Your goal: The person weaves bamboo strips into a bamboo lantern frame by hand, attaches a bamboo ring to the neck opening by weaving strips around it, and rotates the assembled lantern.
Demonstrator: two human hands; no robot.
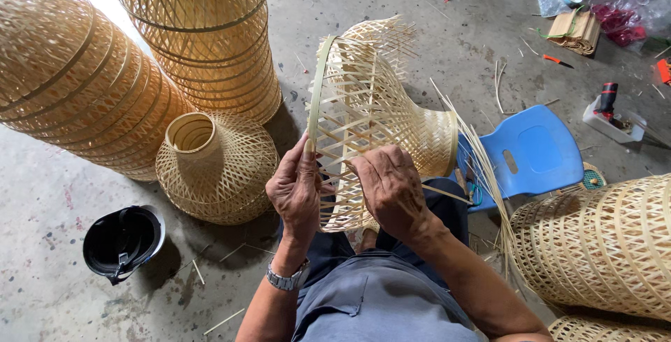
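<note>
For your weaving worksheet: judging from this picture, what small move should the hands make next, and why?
Probably tuck a loose strip under the rim band. The left hand pinches the unfinished bamboo basket at its edge, the right hand grips the weave, and strip ends stick out unwoven.

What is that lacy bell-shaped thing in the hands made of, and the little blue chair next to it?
The woven shade, held by the left hand and right hand, looks like thin split bamboo strips: pale, matte, unvarnished, with loose ends sticking out. The blue chair looks like moulded plastic: one smooth piece, even colour, slight sheen.
</note>
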